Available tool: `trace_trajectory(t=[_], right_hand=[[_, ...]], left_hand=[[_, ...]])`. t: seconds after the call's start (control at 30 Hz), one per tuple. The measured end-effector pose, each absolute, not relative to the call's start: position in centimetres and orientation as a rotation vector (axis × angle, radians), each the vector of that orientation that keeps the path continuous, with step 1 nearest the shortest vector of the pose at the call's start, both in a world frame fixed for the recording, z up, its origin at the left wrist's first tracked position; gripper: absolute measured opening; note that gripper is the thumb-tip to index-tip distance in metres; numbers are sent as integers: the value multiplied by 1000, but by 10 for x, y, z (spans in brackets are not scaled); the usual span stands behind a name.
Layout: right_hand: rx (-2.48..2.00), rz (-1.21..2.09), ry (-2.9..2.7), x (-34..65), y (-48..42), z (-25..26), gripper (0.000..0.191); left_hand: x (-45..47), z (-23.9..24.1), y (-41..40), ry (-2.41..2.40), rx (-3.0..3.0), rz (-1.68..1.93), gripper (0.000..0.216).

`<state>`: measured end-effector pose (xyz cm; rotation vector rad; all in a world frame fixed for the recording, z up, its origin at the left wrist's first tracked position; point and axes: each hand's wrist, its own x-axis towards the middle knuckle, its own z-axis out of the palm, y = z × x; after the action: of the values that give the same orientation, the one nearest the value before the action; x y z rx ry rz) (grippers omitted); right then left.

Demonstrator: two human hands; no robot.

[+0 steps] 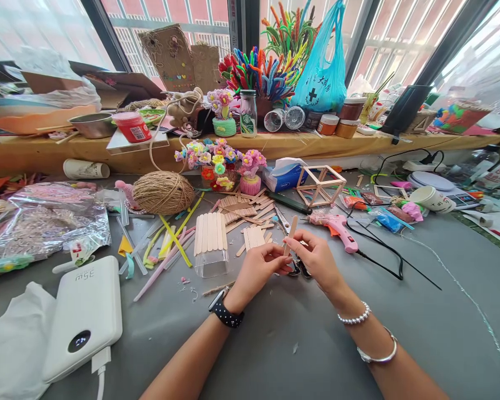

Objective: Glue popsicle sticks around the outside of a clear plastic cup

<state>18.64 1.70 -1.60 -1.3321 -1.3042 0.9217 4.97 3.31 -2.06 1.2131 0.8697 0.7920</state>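
Observation:
Both my hands meet at the middle of the grey table. My left hand [256,269], with a black watch on the wrist, pinches the lower end of a short wooden craft stick [291,233]. My right hand [316,258], with a pearl bracelet and a bangle, curls its fingers round the same stick. Beneath my hands lie scissors [294,266] with dark handles. A row of sticks [209,232] rests on a clear box just left of my hands, and loose sticks [250,214] lie beyond.
A pink glue gun [337,226] with a black cord lies to the right, near a wooden stick cube [320,186]. A twine ball [163,193], pipe-cleaner flowers [220,158] and a white power bank [83,316] sit to the left. The back ledge [58,150] holds jars and craft supplies.

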Motion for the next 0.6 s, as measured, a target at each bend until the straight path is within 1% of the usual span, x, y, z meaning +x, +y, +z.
trace_trajectory(t=[0.23, 0.43, 0.6], right_hand=[[-1334, 920, -1139, 192, 19, -22, 27], [-1291, 969, -1015, 191, 20, -19, 26], [-1279, 968, -965, 190, 20, -17, 26]], left_hand=[[50, -20, 34, 947, 1170, 861, 20], [50, -19, 35, 965, 1263, 914, 22], [46, -24, 37, 1074, 1404, 928, 25]])
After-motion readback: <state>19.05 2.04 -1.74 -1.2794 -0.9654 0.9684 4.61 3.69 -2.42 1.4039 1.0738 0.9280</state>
